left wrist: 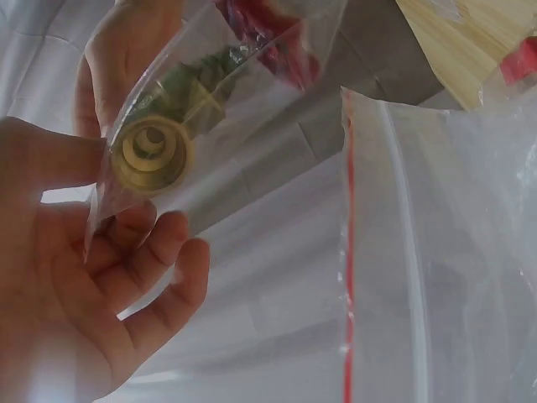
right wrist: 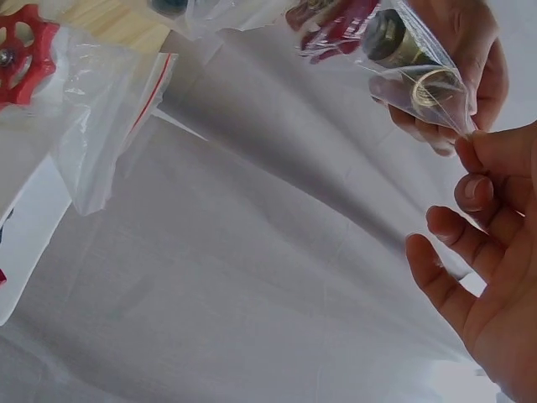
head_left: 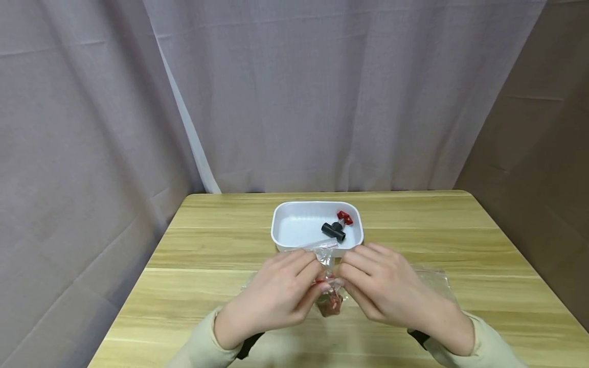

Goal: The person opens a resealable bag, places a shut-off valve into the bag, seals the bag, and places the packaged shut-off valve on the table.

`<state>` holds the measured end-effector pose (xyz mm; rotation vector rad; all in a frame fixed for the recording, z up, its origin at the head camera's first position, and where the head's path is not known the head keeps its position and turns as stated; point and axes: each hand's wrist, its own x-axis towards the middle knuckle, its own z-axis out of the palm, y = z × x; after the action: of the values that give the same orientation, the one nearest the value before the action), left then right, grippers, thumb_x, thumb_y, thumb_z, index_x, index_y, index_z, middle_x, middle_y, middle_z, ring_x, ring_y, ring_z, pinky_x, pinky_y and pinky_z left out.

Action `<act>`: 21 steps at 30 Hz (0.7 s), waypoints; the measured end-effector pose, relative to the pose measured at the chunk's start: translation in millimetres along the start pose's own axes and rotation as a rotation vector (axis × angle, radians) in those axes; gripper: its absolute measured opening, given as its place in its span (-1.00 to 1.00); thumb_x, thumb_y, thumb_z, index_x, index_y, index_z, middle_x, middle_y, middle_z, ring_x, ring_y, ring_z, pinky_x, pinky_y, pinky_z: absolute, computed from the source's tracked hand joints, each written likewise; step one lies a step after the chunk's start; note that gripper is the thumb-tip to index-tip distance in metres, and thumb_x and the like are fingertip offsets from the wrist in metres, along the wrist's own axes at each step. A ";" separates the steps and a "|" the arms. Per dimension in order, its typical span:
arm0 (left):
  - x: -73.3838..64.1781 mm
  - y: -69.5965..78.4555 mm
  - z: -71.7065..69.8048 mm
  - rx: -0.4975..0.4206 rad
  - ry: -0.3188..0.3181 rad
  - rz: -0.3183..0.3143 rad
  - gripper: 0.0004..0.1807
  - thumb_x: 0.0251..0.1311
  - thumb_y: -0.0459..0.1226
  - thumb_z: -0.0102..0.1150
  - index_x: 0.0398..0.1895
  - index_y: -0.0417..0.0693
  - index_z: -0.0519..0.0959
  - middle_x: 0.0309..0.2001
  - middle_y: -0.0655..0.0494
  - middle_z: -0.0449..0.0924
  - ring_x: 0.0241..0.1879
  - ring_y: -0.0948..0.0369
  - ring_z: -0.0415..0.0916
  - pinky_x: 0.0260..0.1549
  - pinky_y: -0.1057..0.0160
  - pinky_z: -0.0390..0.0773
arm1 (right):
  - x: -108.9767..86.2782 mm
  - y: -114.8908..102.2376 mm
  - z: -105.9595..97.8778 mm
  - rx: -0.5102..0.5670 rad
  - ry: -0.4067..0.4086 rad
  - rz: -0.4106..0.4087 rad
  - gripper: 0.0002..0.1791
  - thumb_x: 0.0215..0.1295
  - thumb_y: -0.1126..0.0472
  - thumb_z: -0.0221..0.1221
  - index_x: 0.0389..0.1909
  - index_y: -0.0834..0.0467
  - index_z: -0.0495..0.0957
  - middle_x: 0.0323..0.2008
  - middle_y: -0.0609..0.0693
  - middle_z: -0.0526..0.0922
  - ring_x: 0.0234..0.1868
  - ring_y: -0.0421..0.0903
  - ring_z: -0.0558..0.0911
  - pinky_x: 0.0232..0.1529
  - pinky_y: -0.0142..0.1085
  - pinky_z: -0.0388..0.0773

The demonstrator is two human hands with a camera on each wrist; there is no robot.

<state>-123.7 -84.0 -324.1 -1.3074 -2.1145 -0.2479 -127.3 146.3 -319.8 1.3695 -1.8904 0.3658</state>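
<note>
Both hands hold a clear zip bag [head_left: 329, 302] close to the table, in front of the white tray [head_left: 274, 230]. My left hand [head_left: 282, 289] pinches one side of its top, thumb and index finger at the edge. My right hand [head_left: 382, 281] pinches the opposite side, its other fingers loosely curled. Inside the bag is a brass-coloured valve [left wrist: 153, 155] with a round threaded opening, a dark green body and a red part. In the right wrist view the same brass opening [right wrist: 435, 88] shows beside the right fingertips.
In the tray lies a black tee-shaped valve [head_left: 333, 231] with a red handwheel [head_left: 345, 218]. Another clear bag [head_left: 437, 281] lies by the right forearm. A red-striped zip bag [left wrist: 453, 252] stands out in the left wrist view. Curtains surround the wooden table [head_left: 207, 240].
</note>
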 end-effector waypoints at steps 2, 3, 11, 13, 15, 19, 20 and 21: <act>-1.4 -0.3 -0.4 -0.003 -0.005 0.002 -0.86 0.36 -0.14 0.17 -0.29 0.04 0.48 -0.33 0.25 0.43 -0.33 0.29 0.42 -0.30 0.34 0.54 | 0.5 -0.4 -1.0 0.002 0.000 0.000 -0.70 0.57 0.15 -0.11 -0.29 0.09 0.56 -0.35 -0.12 0.51 -0.39 -0.14 0.49 -0.31 -0.29 0.51; -2.1 -0.4 -0.6 -0.007 -0.008 0.005 -0.86 0.37 -0.14 0.16 -0.29 0.04 0.48 -0.33 0.25 0.43 -0.33 0.30 0.42 -0.32 0.34 0.54 | 0.9 -0.6 -1.4 0.003 -0.001 -0.001 -0.70 0.57 0.15 -0.11 -0.29 0.09 0.56 -0.35 -0.12 0.51 -0.39 -0.15 0.48 -0.30 -0.28 0.50; -8.0 -1.2 -2.9 -0.040 0.013 0.022 -0.85 0.42 -0.13 0.14 -0.29 0.04 0.47 -0.35 0.28 0.40 -0.37 0.33 0.40 -0.37 0.35 0.52 | 4.7 -1.9 -2.9 0.009 0.016 -0.035 -0.71 0.55 0.17 -0.09 -0.35 0.10 0.54 -0.39 -0.12 0.46 -0.42 -0.14 0.44 -0.35 -0.30 0.43; -9.1 -1.4 -4.0 -0.042 0.021 0.025 -0.85 0.42 -0.14 0.13 -0.29 0.04 0.48 -0.34 0.27 0.41 -0.36 0.33 0.40 -0.37 0.36 0.52 | 5.2 -2.1 -3.4 0.007 0.022 -0.037 -0.70 0.55 0.17 -0.09 -0.35 0.11 0.54 -0.40 -0.13 0.46 -0.42 -0.14 0.44 -0.36 -0.31 0.42; -10.5 -1.7 -5.1 -0.042 0.028 0.023 -0.85 0.43 -0.13 0.13 -0.29 0.03 0.48 -0.35 0.27 0.41 -0.37 0.33 0.40 -0.38 0.37 0.52 | 5.4 -2.5 -3.7 0.007 0.029 -0.037 -0.70 0.56 0.17 -0.10 -0.35 0.11 0.54 -0.39 -0.12 0.47 -0.42 -0.14 0.45 -0.35 -0.31 0.44; -14.1 -2.4 -7.4 -0.039 0.039 0.012 -0.82 0.44 -0.12 0.11 -0.31 0.03 0.47 -0.36 0.26 0.40 -0.39 0.32 0.39 -0.43 0.39 0.50 | 5.9 -2.9 -4.6 0.015 0.051 -0.028 -0.68 0.58 0.17 -0.12 -0.34 0.11 0.55 -0.39 -0.13 0.50 -0.42 -0.15 0.47 -0.33 -0.30 0.47; -14.8 -2.5 -8.0 -0.040 0.042 0.011 -0.82 0.45 -0.12 0.10 -0.31 0.02 0.47 -0.36 0.26 0.40 -0.40 0.32 0.39 -0.44 0.39 0.49 | 6.1 -2.8 -4.6 0.016 0.057 -0.027 -0.67 0.58 0.17 -0.12 -0.34 0.11 0.55 -0.39 -0.13 0.50 -0.42 -0.15 0.47 -0.33 -0.30 0.48; -15.5 -2.5 -8.5 -0.039 0.046 0.010 -0.81 0.46 -0.12 0.09 -0.31 0.02 0.47 -0.36 0.26 0.40 -0.40 0.31 0.38 -0.45 0.39 0.49 | 6.4 -2.7 -4.7 0.017 0.062 -0.028 -0.67 0.58 0.17 -0.12 -0.34 0.11 0.55 -0.39 -0.13 0.50 -0.42 -0.15 0.47 -0.33 -0.29 0.48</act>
<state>-117.6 -100.6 -326.4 -1.3215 -2.0744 -0.3131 -123.8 143.8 -312.5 1.3781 -1.8197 0.4067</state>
